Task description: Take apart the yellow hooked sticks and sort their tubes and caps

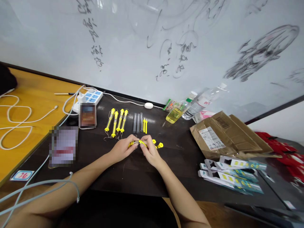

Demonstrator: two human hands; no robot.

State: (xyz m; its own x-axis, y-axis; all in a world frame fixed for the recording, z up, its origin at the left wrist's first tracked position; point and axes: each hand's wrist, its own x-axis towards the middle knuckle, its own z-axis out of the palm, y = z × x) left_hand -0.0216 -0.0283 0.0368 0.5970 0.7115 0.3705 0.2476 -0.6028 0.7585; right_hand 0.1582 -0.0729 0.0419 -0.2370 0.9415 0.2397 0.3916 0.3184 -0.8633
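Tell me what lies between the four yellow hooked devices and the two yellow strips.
In the head view, three clear tubes lie between the hooked devices and the strips.

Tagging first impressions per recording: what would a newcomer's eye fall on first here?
Probably the four yellow-ended tubes on the dark table, left of centre. Nearer, the left hand and right hand hold yellow parts. A black sketch stands out on the whiteboard, upper right.

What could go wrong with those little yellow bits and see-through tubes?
The small yellow and metal parts pinched in the left hand and right hand might slip out. The loose yellow caps near the right hand could get bumped and roll away. The clear tubes lie loose, so a nudge might set them rolling.
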